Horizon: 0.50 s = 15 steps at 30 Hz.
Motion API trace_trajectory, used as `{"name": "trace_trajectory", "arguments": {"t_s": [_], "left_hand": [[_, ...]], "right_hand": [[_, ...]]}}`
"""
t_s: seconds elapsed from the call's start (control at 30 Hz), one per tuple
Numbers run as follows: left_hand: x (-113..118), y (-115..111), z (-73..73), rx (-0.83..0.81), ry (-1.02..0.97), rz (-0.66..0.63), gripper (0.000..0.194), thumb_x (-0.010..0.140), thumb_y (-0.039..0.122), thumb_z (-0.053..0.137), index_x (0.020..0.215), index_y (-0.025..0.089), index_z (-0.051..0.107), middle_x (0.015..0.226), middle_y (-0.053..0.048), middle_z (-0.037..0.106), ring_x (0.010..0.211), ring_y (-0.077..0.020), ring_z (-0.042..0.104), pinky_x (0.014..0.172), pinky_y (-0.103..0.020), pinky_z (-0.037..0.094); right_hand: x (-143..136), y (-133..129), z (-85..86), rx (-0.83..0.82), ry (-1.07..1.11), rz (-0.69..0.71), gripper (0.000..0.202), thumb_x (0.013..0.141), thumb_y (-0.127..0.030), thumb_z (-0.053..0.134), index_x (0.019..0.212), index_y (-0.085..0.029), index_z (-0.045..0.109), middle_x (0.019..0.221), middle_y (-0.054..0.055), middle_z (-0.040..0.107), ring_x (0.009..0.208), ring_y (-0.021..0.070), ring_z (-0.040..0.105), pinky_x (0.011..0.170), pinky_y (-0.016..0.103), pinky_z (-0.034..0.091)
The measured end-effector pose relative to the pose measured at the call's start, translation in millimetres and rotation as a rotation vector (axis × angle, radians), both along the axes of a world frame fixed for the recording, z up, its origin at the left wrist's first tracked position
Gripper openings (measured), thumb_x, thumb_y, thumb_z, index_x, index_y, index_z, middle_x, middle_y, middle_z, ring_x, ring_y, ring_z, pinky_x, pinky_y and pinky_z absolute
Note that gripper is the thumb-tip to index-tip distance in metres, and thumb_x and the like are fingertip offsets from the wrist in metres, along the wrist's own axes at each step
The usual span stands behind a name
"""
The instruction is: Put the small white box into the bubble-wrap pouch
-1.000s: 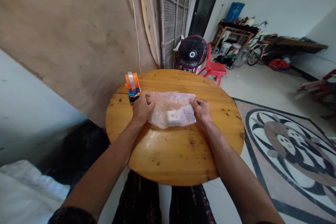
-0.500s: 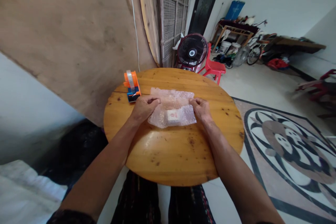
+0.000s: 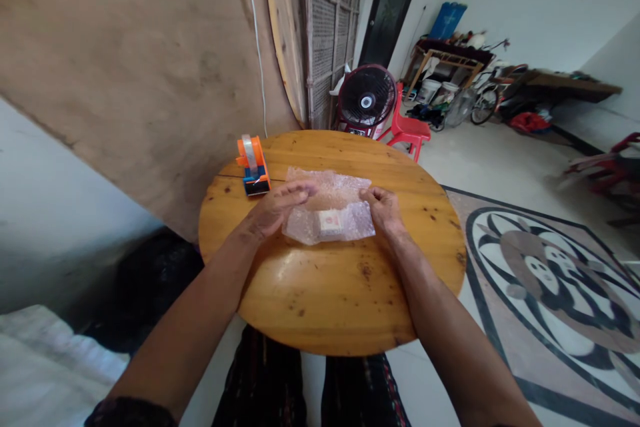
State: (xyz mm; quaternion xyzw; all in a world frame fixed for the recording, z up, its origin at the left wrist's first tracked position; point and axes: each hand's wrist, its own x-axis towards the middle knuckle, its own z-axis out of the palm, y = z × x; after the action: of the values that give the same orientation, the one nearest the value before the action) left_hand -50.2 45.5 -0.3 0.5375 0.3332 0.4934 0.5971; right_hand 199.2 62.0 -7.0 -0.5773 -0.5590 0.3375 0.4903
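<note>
A sheet of clear bubble wrap (image 3: 334,195) lies on the round wooden table (image 3: 330,280), with a small white box with a red mark (image 3: 331,221) on it near the front edge. My left hand (image 3: 273,208) rests flat on the sheet's left side, fingers stretched out over the wrap. My right hand (image 3: 384,208) pinches the sheet's right edge with curled fingers. An orange and blue tape dispenser (image 3: 253,165) stands just left of the wrap, behind my left hand.
A large wooden board (image 3: 150,80) leans against the wall behind the table's left side. A standing fan (image 3: 367,101) and a red plastic chair (image 3: 407,128) stand beyond the far edge. The patterned floor (image 3: 550,267) lies to the right.
My left hand has opened from a closed grip at the sheet's left edge and slid rightward, fingers now spread over the wrap. My right hand has stayed in place.
</note>
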Motion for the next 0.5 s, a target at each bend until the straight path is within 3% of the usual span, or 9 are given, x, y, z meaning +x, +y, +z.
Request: {"name": "trace_trajectory", "arguments": {"t_s": [0.23,0.5], "left_hand": [[3,-6,-2.9,0.0,0.215,-0.219,0.059,0.074,0.043,0.074,0.126,0.018,0.061,0.135,-0.014,0.059,0.125,-0.0321,0.054,0.101,-0.044,0.044],[3,-5,2.1,0.123,0.533,-0.199,0.069,0.074,0.051,0.069,0.133,0.018,0.055,0.139,-0.013,0.054,0.123,-0.0344,0.053,0.101,-0.048,0.042]], "right_hand": [[1,-1,5.9,0.032,-0.02,-0.008,0.033,0.07,-0.049,0.061,0.058,-0.019,0.052,0.049,-0.005,0.043,0.045,0.0081,0.035,0.045,0.023,0.028],[1,-6,14.2,0.219,0.104,-0.038,0.026,0.073,-0.043,0.064,0.066,-0.019,0.057,0.059,-0.003,0.055,0.053,0.0104,0.05,0.058,0.026,0.044]]}}
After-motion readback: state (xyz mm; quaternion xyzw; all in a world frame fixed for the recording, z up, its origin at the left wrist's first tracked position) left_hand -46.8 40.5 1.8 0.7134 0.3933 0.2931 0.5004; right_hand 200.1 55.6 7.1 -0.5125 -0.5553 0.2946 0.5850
